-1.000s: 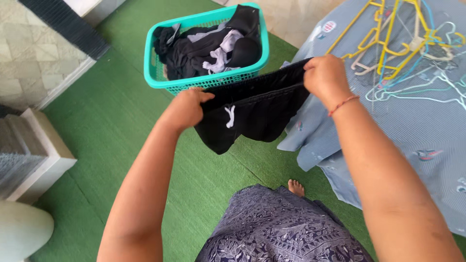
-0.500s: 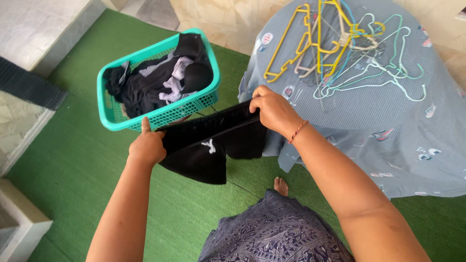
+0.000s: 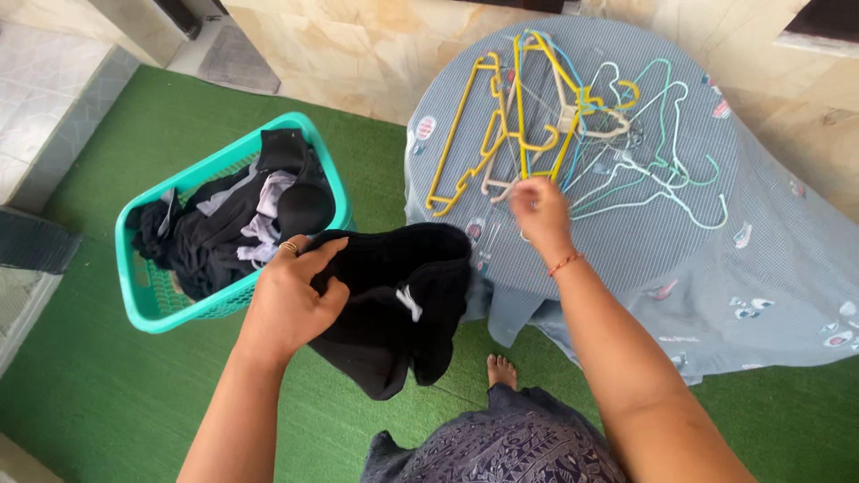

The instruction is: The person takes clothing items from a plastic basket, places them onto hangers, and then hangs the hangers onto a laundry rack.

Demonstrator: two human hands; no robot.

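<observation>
My bare arms, gold ring on my left hand, red thread bracelet at my right hand, dark patterned skirt, bare foot.

A round table is draped in a blue-grey patterned cloth; a tangle of plastic hangers is piled on it.

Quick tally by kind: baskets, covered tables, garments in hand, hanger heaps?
Teal plastic laundry basket: 1
Round table under blue-grey patterned cloth: 1
Black fabric garment in left hand: 1
Tangled heap of coloured plastic hangers: 1
Total: 4
</observation>
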